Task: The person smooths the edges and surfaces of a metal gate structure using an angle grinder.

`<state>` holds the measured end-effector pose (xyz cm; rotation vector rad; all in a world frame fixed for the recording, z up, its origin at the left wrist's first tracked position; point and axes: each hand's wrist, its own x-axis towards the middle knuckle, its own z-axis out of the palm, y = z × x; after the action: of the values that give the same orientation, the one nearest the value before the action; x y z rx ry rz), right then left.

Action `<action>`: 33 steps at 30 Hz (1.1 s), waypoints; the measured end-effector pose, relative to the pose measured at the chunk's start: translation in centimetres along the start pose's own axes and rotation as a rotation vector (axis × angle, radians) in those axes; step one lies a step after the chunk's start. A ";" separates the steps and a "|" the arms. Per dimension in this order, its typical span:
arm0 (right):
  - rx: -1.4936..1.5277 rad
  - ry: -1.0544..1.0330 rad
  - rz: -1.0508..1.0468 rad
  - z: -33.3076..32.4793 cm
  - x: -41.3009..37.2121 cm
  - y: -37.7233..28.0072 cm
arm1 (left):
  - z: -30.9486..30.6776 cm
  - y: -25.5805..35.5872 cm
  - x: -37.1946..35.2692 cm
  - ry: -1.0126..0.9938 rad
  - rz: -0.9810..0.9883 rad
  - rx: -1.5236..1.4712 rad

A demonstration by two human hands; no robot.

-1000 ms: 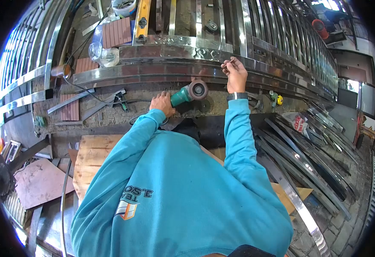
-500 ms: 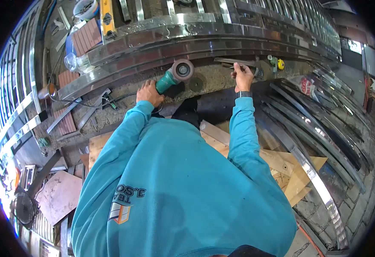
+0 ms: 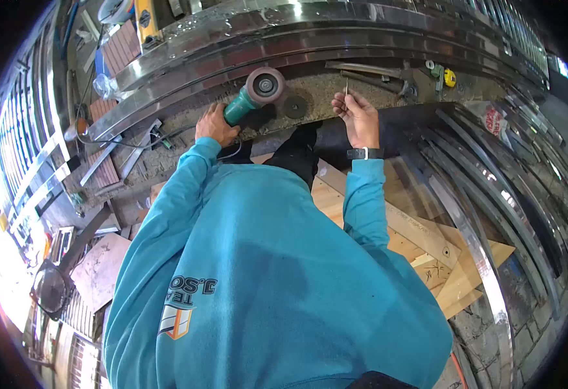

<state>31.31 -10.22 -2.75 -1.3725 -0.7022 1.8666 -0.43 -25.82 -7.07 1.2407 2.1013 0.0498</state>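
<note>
My left hand [image 3: 217, 124] is wrapped round the rear of a green angle grinder [image 3: 240, 107], whose round disc [image 3: 265, 85] faces up. My right hand [image 3: 359, 118], with a dark watch at its wrist, pinches a thin, pointed metal piece [image 3: 347, 87] that stands upright from the fingertips. Between the hands, a dark round disc [image 3: 295, 107] lies flat on the gritty bench. Beyond my right hand is a hammer [image 3: 408, 85] with other bars beside it.
Long shiny metal bars [image 3: 323, 40] run across behind the bench. A yellow tape measure [image 3: 450, 78] sits at the right, above curved metal strips [image 3: 491, 194]. A cable trails left from the grinder. Wooden boards [image 3: 420, 230] lie below right.
The view has shifted a little. My right hand has turned, and the thin piece in its fingers now points up. My left hand still holds the grinder.
</note>
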 end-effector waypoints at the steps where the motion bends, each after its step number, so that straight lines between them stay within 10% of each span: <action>1: 0.037 -0.085 0.002 0.8 -1.1 -1.2 | -0.2 0.3 -0.1 -0.011 0.008 0.009; 11: 0.308 -0.317 -0.047 3.1 -5.3 -3.9 | 0.2 0.3 0.0 0.039 -0.010 0.038; 21: -1.041 0.432 -0.981 1.5 3.2 3.4 | 0.1 0.5 0.0 0.032 -0.041 0.034; 31: -1.136 0.439 -0.674 -1.5 6.8 7.0 | -0.3 0.9 0.1 0.048 -0.048 0.005; 33: -0.749 0.337 -0.607 -1.1 5.8 4.9 | 0.1 0.5 0.0 0.057 -0.020 0.007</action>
<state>30.17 -8.58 -10.12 -1.6076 -1.5200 0.8831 -0.01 -25.61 -7.00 1.2360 2.1642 0.0697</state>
